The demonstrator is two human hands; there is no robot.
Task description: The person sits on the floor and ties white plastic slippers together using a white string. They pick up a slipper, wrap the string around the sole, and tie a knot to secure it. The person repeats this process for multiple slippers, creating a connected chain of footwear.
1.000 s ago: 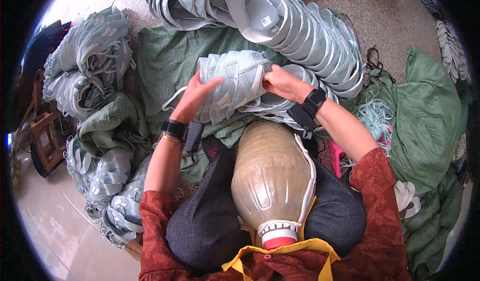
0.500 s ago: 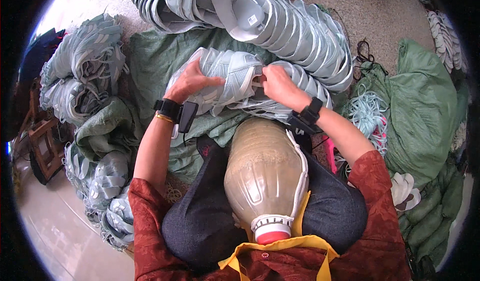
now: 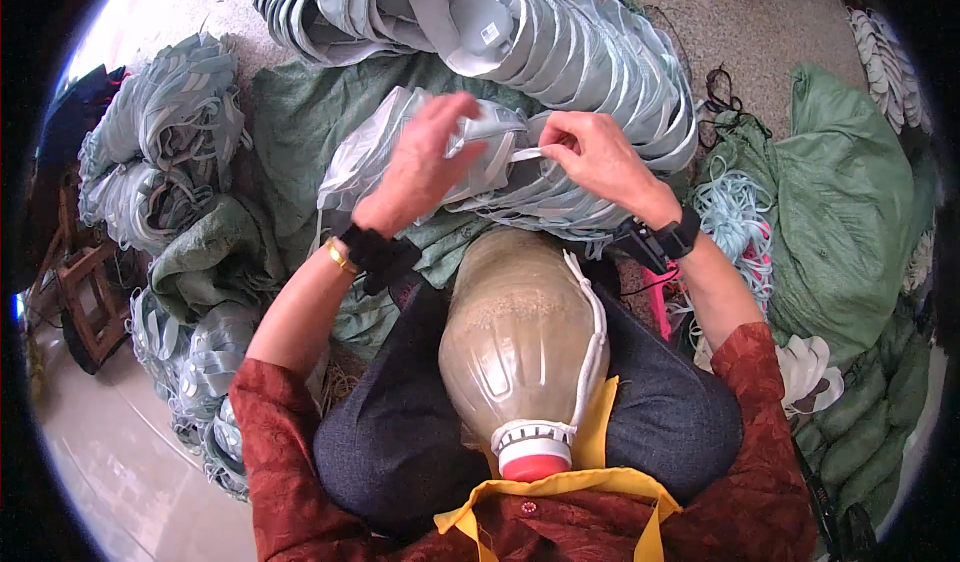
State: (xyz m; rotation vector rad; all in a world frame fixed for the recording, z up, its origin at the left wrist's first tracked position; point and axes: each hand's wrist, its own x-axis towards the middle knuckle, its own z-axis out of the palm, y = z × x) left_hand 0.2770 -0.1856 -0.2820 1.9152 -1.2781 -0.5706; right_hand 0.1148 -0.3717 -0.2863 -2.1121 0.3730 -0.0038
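Note:
A pale blue-grey shoe upper [image 3: 370, 147] lies in front of me on the green woven cloth, beside more nested uppers. My right hand [image 3: 605, 160] pinches a short white shoelace [image 3: 524, 154] between thumb and fingertips, drawn out from the right end of the upper. Blurred by motion, my left hand [image 3: 418, 167] hovers over the upper with fingers apart and nothing seen in it. Between my legs lies a large clear plastic bottle [image 3: 520, 342] with sandy-brown contents and a red cap, right below both hands.
A long row of nested uppers [image 3: 570, 47] curves across the far side. Bundled uppers [image 3: 165, 102] are heaped at the left. On the right are a tangle of light blue laces [image 3: 735, 212] and a full green sack [image 3: 840, 222]. A wooden frame [image 3: 88, 292] stands far left.
My right hand has moved right, pulling the lace out from the upper. My left hand has lifted off the upper's left side and shifted right and nearer to me.

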